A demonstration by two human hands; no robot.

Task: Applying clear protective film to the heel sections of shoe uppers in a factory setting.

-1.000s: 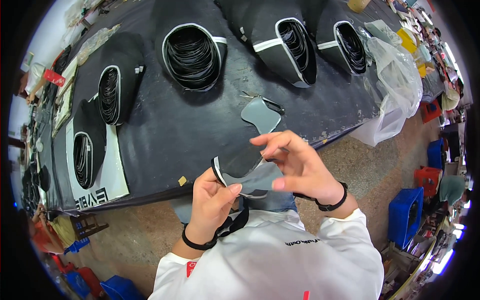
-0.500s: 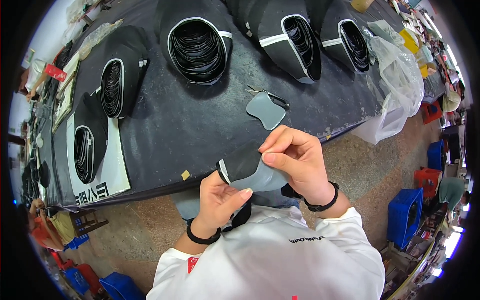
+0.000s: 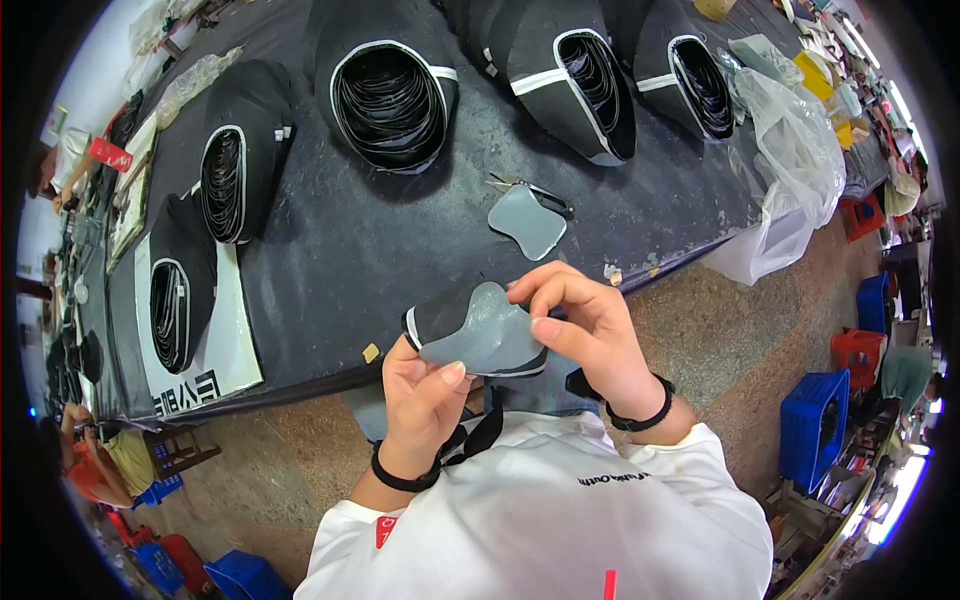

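Observation:
My left hand [image 3: 425, 390] grips a black shoe upper [image 3: 440, 315] with white edging at its left end, thumb on top. A smooth grey shaped piece [image 3: 490, 335] lies over the upper, covering much of its near and right side. My right hand [image 3: 590, 325] is at the right end of the grey piece. Its index fingertip and thumb are apart, at or very near the piece's edge; whether they press on it is unclear. On the table beyond lies a second grey shaped piece [image 3: 527, 222], beside small thread snips [image 3: 540, 195] with a dark handle.
Nested stacks of black uppers [image 3: 388, 105] with white edging stand along the dark-covered table [image 3: 330, 250]. A clear plastic bag [image 3: 790, 200] hangs over the right edge. A blue crate [image 3: 812, 430] is on the floor at right. Another person [image 3: 95, 465] sits at far left.
The upper has moved slightly left and tilted so the grey piece faces up in full view. My right fingers, pinched at the edge before, are now spread apart.

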